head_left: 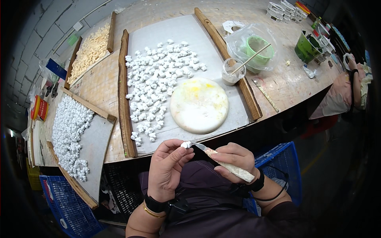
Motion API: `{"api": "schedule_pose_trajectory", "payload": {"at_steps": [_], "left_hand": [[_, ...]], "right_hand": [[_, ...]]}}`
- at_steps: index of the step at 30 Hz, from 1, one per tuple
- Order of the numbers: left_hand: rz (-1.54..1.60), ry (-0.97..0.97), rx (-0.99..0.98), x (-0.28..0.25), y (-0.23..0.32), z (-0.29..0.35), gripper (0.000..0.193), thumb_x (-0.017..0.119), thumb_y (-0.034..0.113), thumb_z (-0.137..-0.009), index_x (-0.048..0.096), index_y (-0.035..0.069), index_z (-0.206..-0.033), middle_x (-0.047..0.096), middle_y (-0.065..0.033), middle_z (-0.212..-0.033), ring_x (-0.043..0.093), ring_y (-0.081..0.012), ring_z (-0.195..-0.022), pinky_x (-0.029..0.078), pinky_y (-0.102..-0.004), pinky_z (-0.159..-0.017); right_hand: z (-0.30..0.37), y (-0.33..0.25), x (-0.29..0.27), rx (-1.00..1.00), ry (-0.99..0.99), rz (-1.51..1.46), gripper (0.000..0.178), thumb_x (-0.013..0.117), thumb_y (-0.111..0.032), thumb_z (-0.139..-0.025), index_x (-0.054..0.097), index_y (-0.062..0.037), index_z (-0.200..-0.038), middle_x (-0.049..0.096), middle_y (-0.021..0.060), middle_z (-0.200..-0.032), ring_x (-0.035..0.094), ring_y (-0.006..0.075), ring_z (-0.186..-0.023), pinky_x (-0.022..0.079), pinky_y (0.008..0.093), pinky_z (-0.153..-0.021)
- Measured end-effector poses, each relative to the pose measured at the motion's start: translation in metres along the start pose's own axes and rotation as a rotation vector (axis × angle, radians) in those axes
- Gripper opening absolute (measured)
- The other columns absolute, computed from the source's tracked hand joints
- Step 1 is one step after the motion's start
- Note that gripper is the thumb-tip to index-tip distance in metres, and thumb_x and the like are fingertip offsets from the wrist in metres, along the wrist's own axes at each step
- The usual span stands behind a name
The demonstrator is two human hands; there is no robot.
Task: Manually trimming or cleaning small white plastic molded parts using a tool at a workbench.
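Observation:
Between the thumb and fingers of my left hand (170,164) is a small white knobbly piece (186,144). My right hand (237,160) grips a knife with a wrapped, cream-coloured handle (232,168). Its thin metal blade (199,146) points left, with the tip at the white piece; whether it touches cannot be made out. Both hands are in front of the table's near edge, above my lap. Just beyond them lies a round white slab (199,105) with yellow smears. Many similar white pieces (152,81) are spread on a pale sheet (166,33) left of the slab.
Wooden strips (124,95) flank the sheet. A denser heap of white pieces (69,131) fills a tray at left, with cream-coloured pieces (93,51) behind. A plastic cup (231,75) with a stick and a green tub (258,51) stand at right. Blue crates (283,166) sit below.

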State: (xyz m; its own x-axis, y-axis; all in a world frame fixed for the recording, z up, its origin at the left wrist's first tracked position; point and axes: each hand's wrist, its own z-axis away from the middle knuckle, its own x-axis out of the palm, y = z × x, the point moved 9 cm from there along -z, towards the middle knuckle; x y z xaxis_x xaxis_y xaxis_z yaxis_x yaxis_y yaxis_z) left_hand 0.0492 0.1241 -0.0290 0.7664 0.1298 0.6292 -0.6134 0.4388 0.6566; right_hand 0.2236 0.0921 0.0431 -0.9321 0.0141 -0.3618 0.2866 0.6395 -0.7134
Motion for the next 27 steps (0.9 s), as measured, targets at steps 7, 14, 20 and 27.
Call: {"api": "schedule_pose_trajectory", "payload": {"at_steps": [7, 14, 20, 27], "left_hand": [[-0.028, -0.010, 0.013, 0.0050, 0.0012, 0.0015, 0.019, 0.065, 0.000, -0.086, 0.058, -0.002, -0.104, 0.066, -0.0121, -0.098, 0.066, -0.0191, -0.090, 0.055, -0.0302, -0.082], [-0.011, -0.009, 0.010, 0.0054, 0.0008, 0.0022, 0.020, 0.065, -0.001, -0.086, 0.058, -0.002, -0.104, 0.066, -0.0125, -0.099, 0.066, -0.0190, -0.090, 0.055, -0.0304, -0.082], [-0.053, -0.006, 0.045, 0.0075, 0.0034, 0.0019, 0.020, 0.065, -0.003, -0.085, 0.058, -0.002, -0.105, 0.065, -0.0131, -0.100, 0.066, -0.0189, -0.091, 0.055, -0.0297, -0.082], [-0.054, 0.002, 0.056, 0.0073, 0.0039, 0.0018, 0.020, 0.065, -0.003, -0.085, 0.058, -0.002, -0.104, 0.065, -0.0131, -0.100, 0.065, -0.0183, -0.091, 0.055, -0.0297, -0.082]], "right_hand": [[0.0014, -0.0001, 0.0032, -0.020, 0.009, -0.017, 0.033, 0.076, -0.010, -0.073, 0.068, -0.0023, -0.105, 0.065, 0.0115, -0.095, 0.060, 0.0196, -0.067, 0.048, 0.0277, -0.058], [0.0022, 0.0012, 0.0083, -0.059, -0.007, 0.032, 0.033, 0.075, -0.012, -0.076, 0.067, -0.0008, -0.106, 0.065, 0.0141, -0.096, 0.060, 0.0200, -0.067, 0.047, 0.0279, -0.058], [0.0038, 0.0046, 0.0051, -0.041, 0.031, 0.033, 0.035, 0.076, -0.014, -0.076, 0.067, -0.0003, -0.107, 0.065, 0.0151, -0.097, 0.060, 0.0207, -0.068, 0.048, 0.0282, -0.058], [0.0034, 0.0005, 0.0041, -0.051, 0.030, 0.032, 0.035, 0.076, -0.014, -0.076, 0.067, -0.0006, -0.107, 0.065, 0.0145, -0.097, 0.060, 0.0199, -0.067, 0.047, 0.0280, -0.057]]}}
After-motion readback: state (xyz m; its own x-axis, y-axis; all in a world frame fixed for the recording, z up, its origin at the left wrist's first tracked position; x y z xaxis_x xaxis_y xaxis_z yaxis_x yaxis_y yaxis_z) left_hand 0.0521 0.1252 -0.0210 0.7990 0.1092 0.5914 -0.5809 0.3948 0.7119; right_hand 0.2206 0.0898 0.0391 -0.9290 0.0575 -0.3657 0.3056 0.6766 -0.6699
